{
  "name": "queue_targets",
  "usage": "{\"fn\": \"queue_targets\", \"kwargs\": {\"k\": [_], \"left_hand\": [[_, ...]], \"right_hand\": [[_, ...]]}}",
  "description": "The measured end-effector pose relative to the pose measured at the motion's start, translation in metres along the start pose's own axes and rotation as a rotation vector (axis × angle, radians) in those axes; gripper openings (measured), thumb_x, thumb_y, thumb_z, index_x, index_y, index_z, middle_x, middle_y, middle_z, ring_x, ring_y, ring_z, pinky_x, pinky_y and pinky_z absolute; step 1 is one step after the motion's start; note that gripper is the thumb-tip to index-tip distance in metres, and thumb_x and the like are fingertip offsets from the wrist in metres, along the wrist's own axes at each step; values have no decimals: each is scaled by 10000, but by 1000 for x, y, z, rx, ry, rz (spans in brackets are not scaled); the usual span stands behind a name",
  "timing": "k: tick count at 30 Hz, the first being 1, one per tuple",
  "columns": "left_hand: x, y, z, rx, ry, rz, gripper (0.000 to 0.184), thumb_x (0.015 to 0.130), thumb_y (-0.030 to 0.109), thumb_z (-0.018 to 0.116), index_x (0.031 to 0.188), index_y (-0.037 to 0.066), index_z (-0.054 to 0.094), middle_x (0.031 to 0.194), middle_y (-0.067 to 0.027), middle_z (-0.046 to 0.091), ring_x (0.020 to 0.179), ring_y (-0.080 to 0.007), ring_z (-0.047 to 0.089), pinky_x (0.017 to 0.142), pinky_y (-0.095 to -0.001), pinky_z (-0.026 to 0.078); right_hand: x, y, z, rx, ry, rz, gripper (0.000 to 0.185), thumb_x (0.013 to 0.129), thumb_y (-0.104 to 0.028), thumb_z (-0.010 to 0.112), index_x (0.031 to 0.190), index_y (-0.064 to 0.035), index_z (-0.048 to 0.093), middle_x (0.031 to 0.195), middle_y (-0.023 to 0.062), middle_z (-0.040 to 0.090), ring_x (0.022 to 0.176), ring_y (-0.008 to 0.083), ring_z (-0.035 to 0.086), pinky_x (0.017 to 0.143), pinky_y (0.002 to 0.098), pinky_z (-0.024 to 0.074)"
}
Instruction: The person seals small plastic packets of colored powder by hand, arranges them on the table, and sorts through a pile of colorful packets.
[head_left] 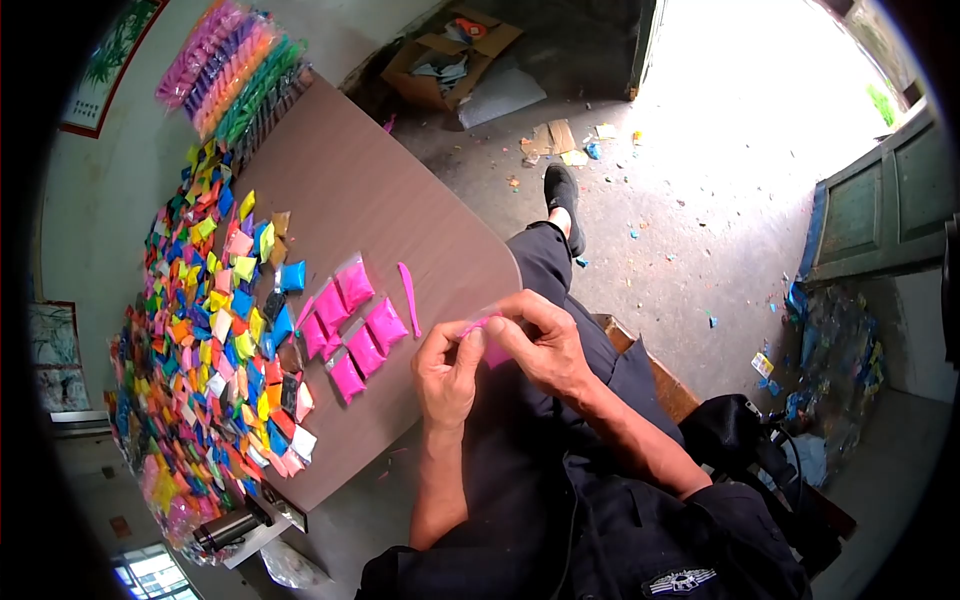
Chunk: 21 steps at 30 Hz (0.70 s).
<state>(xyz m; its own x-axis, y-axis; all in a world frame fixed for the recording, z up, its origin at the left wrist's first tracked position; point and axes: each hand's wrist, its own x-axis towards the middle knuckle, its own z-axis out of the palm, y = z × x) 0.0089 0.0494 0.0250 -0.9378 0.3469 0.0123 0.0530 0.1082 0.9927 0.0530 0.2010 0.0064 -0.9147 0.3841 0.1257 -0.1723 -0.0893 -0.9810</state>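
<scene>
A pink packet (495, 354) sits between a seated person's two hands, over the dark-clothed lap and just beyond the edge of the brown worktop (440, 215). Partly hidden by the grip, it looks light, soft and pliable, its thin film probably slick and easily torn or creased; the upper edge seems the best place for a pinch, since pressure on the body would likely push the contents out of shape. The left hand (444, 380) has thumb and forefinger drawn together on one end of that edge. The right hand (548, 345) pinches the other end, its thumb against the pink and its forefinger arched over, leaving little visible gap between the fingers of either hand. On the worktop nearby, a cluster of filled pink packets (385, 325) lies beside a loose pink strip (408, 298), with a heap of many-coloured packets (222, 325) spread along the far side.
</scene>
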Motion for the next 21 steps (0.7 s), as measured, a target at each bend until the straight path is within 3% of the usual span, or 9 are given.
{"fn": "queue_targets", "kwargs": {"k": [7, 9, 12, 16, 18, 21], "left_hand": [[2, 10, 4, -54, -70, -58, 173, 1001, 126, 671, 1082, -26, 659, 854, 15, 649, 762, -45, 545, 682, -209, 434], [1, 0, 0, -74, -98, -39, 128, 1014, 84, 650, 1094, -15, 654, 919, 2, 672, 789, -39, 559, 695, -195, 436], [2, -3, 4, -51, -25, 22, 155, 999, 121, 669, 1059, -21, 661, 874, 0, 681, 770, -46, 575, 699, -216, 455], [2, 5, 5, -94, -7, -8, 165, 992, 133, 682, 1050, -20, 661, 883, -6, 692, 786, -51, 590, 709, -225, 470], [2, 8, 2, -83, -54, -55, 173, 984, 140, 694, 1050, -17, 664, 891, -16, 703, 795, -56, 601, 722, -231, 481], [3, 9, 5, 2, -87, -28, 169, 974, 139, 705, 1036, -13, 665, 877, -18, 701, 786, -56, 598, 709, -235, 483]], "right_hand": [[1, 7, 2, 57, 55, -39, 113, 933, -30, 705, 1023, 36, 694, 873, 71, 640, 786, 137, 611, 699, 277, 494], [0, 4, 2, 51, 31, -39, 98, 972, -40, 662, 1049, 11, 694, 877, 14, 625, 794, 81, 575, 713, 241, 463], [-2, 6, 3, 111, 12, 38, 152, 935, -37, 716, 1062, 39, 683, 908, 71, 643, 814, 127, 613, 725, 267, 500], [-2, 5, 2, 94, -21, 90, 170, 937, -41, 719, 1081, 40, 679, 928, 76, 651, 831, 126, 623, 736, 265, 504], [-1, 6, 2, 64, -9, 43, 158, 981, -61, 675, 1115, 24, 671, 924, 10, 673, 827, 60, 597, 740, 219, 485], [0, 3, 5, 214, 34, 68, 175, 988, -72, 674, 1133, 25, 665, 947, 10, 686, 843, 57, 603, 746, 220, 495]]}}
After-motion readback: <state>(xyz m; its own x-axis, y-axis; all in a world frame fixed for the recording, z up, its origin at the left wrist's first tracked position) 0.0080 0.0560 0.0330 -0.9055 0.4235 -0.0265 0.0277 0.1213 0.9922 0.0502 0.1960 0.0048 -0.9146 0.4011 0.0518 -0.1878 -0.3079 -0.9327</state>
